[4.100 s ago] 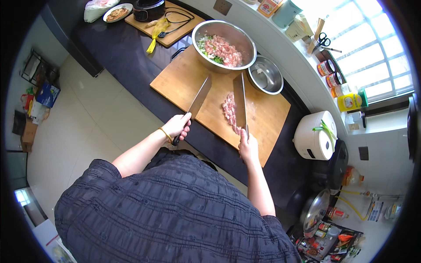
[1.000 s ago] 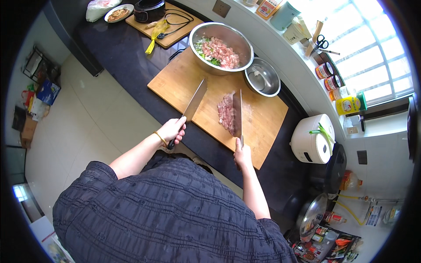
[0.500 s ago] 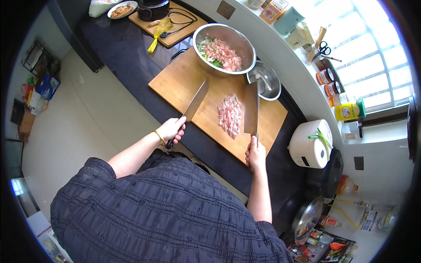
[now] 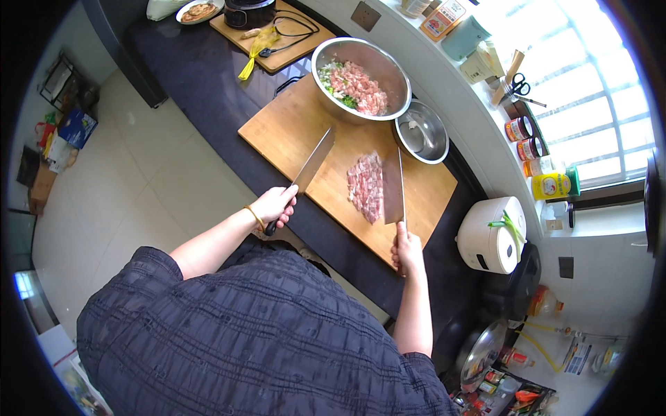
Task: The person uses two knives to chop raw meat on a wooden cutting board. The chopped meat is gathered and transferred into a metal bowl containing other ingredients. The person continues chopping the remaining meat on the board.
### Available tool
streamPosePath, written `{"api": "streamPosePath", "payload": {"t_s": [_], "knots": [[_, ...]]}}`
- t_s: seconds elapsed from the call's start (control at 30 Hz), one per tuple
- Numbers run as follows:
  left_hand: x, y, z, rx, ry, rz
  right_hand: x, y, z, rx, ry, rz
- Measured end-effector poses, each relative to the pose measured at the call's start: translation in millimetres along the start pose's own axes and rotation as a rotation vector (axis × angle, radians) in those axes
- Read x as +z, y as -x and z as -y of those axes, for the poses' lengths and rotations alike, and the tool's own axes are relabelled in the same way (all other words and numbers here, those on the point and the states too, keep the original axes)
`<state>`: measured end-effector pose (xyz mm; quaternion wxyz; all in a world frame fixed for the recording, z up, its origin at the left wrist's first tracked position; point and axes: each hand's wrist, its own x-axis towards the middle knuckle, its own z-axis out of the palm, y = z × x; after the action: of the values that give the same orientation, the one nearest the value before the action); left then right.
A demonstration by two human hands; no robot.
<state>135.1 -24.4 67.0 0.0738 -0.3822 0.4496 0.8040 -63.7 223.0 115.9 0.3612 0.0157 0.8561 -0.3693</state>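
My left hand [image 4: 275, 208] grips the black handle of a kitchen knife [image 4: 316, 162], its blade slanting over the left part of the wooden cutting board [image 4: 277, 128]. Closed round the handle of a cleaver [image 4: 393, 187] is my right hand [image 4: 407, 248]; that blade stands at the right edge of a patch of chopped meat [image 4: 365, 186]. Both blades point away from me, with the meat between them. At the board's far edge a large steel bowl [image 4: 399, 76] holds minced meat and chopped green and white pieces.
A smaller steel bowl [image 4: 433, 139] sits right of the large one. Beyond the board's right corner stands a white rice cooker [image 4: 479, 236] with green onion on its lid. At the far left, a second board [image 4: 305, 50] carries a black appliance [image 4: 248, 14] and its cord.
The cleaver has moved left and a little toward me, from right of the meat to its edge. My left hand and its knife have barely moved.
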Motion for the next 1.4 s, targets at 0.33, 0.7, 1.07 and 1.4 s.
{"api": "streamPosePath", "payload": {"t_s": [0.33,0.7,1.07,1.4], "knots": [[0,4,-5,0.004,-0.031,-0.014,-5,-7,5,-0.152,0.062,-0.022],[3,0,-3,-0.01,0.007,-0.013,-26,-3,-22,-0.464,0.602,-0.059],[11,-2,-8,0.014,-0.024,-0.03,-13,-40,-23,-0.025,0.055,0.07],[11,-2,-9,0.015,-0.007,-0.023,6,-15,-29,-0.163,0.154,0.024]]}}
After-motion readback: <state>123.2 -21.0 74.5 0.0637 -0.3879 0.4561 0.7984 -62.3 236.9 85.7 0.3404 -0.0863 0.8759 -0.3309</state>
